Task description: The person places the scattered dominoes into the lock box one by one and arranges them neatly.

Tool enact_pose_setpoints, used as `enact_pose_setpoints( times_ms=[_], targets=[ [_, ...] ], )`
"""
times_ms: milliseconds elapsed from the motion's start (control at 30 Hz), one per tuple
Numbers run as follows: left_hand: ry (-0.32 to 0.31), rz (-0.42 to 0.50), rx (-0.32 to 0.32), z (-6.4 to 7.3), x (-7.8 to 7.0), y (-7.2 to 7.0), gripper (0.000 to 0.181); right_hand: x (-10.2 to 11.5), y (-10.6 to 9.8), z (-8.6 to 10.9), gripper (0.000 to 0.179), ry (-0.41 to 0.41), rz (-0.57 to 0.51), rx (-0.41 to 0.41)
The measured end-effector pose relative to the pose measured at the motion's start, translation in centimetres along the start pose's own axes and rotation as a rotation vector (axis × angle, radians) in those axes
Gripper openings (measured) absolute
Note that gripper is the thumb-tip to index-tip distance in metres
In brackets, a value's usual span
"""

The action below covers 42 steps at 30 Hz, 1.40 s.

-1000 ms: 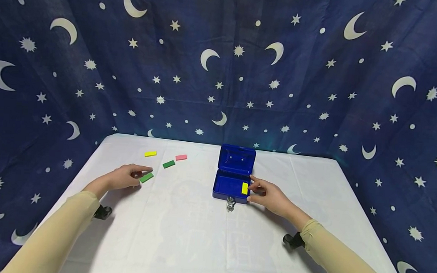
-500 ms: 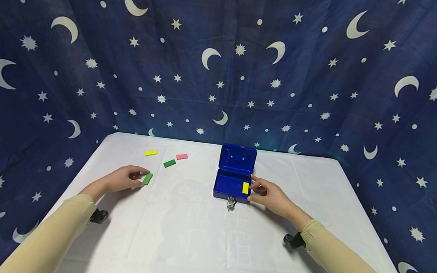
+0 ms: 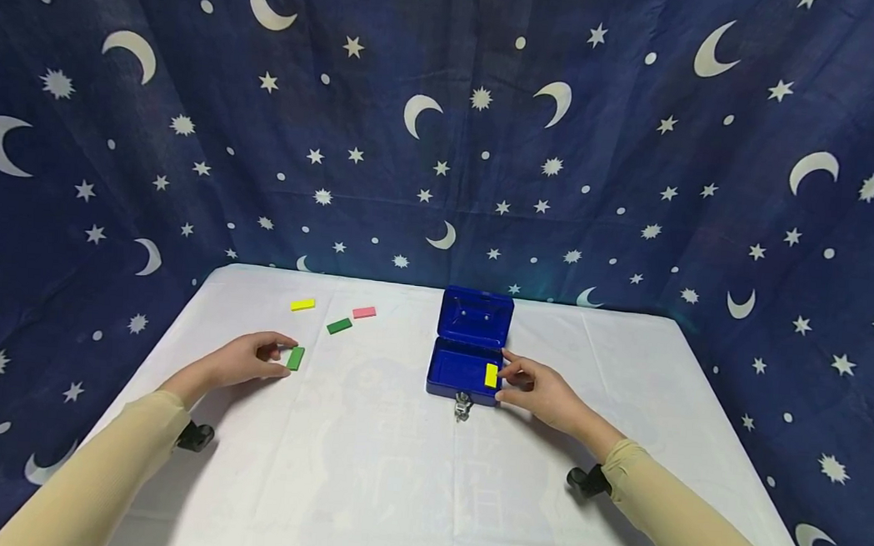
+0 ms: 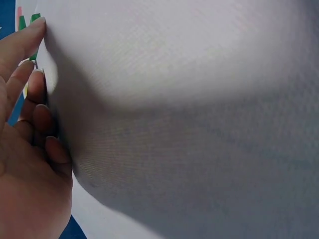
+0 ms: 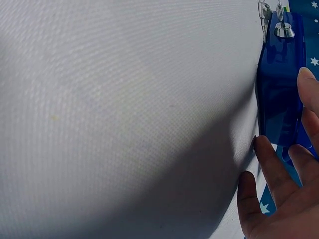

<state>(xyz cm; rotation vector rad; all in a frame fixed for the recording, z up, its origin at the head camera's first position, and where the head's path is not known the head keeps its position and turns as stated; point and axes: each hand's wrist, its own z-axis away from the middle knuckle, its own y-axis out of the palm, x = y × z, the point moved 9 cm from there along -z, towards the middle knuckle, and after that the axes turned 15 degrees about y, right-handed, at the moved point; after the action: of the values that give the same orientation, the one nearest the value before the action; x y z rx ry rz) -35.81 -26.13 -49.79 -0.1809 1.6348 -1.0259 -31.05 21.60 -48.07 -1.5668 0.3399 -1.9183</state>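
My left hand (image 3: pixel 247 359) pinches a small green block (image 3: pixel 295 359) by its ends, thumb at the near end and index finger at the far one. The block is low over the white tabletop. On the right, a blue cash box (image 3: pixel 451 384) stands with its lid (image 3: pixel 472 318) raised. My right hand (image 3: pixel 546 394) holds the box at its right end, thumb by the front corner and index finger farther back. Inside, against the right wall, lies a yellow block (image 3: pixel 491 376). Silver keys (image 5: pixel 265 17) hang at the box's front lock (image 5: pixel 284 31).
Beyond the left hand lie another yellow block (image 3: pixel 303 305), a darker green block (image 3: pixel 339 325) and a pink block (image 3: pixel 364 312). A white cloth (image 3: pixel 380 470) covers the table. A dark blue curtain (image 3: pixel 443 173) with moons and stars rises behind.
The left thumb and index finger have closed on the green block and turned it from slanting to pointing nearly straight away. The right hand and the box stay as they were.
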Motion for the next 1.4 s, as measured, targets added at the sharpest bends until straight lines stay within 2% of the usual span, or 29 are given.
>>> enact_pose_setpoints(
  times_ms=[567,667,1067,1400],
  targets=[
    [0.030,0.050,-0.025,0.42,-0.42,-0.01,0.054,0.25,0.00,-0.02,0.027,-0.001,0.018,-0.006],
    [0.019,0.057,-0.028,0.47,-0.28,-0.03,0.054,0.27,0.01,0.02,0.027,0.002,0.014,-0.005],
    [0.012,0.060,-0.030,0.36,-0.06,0.16,0.054,-0.03,0.07,-0.06,0.027,-0.008,-0.027,0.008],
    [0.016,0.033,-0.028,0.18,-0.12,0.18,0.054,-0.03,-0.01,0.00,0.027,0.032,-0.012,0.002]
  ],
)
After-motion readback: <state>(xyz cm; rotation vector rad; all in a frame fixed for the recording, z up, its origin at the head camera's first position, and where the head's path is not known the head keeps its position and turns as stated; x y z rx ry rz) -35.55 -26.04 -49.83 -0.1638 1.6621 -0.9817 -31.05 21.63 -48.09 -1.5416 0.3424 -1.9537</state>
